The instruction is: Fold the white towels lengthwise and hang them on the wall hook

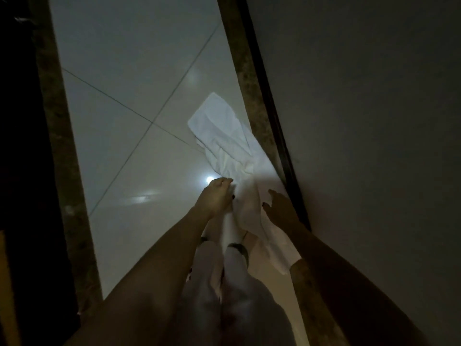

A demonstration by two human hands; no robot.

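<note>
Head view, dim lighting: a white towel [224, 143] hangs rumpled over the glossy tiled floor [129, 78], its far end toward 12 o'clock beside the dark stone border strip [252, 96] along the wall [361, 96]. At 6 o'clock, the left hand [216, 196] pinches the towel's near end, fingers closed on cloth. The right hand [279, 208] is spread open at 3 o'clock of the towel, touching its edge. Legs below are blurred; no hook is discernible.

— Any writing, label or number you can read here?
— None. Nothing in the dim view bears legible text, brand or sign.
</note>
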